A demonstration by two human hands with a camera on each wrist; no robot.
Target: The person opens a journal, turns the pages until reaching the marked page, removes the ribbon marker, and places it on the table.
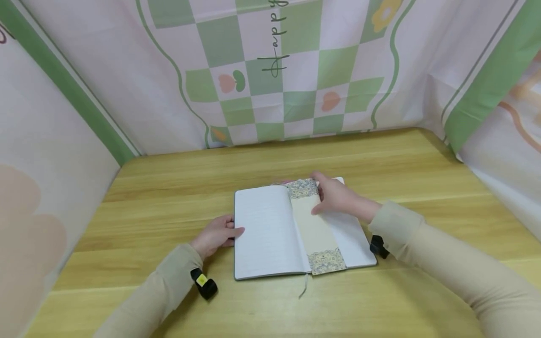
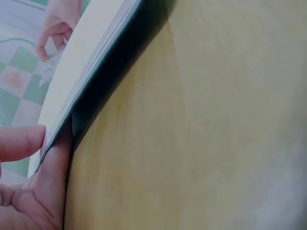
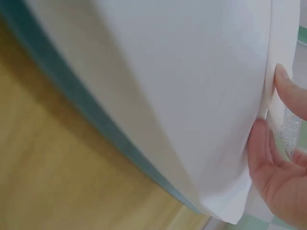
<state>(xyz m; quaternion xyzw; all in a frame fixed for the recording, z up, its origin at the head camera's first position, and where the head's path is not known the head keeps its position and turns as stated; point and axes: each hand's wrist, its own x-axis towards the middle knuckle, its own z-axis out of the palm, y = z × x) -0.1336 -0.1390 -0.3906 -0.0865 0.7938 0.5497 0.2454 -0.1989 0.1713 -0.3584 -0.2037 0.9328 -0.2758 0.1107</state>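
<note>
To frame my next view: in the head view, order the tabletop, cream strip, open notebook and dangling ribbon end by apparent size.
Tabletop
Open notebook
Cream strip
Ribbon end

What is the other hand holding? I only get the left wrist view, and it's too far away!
Observer: The right hand holds the edge of a cream strip with patterned ends.

Child: Ooh! Does anything poke out of the book?

Observer: Yes, a thin ribbon hangs out at the near edge of the open notebook.

Child: And what's on my side, by the left sleeve?

Observer: A black band with a yellow patch, at the wrist.
</note>
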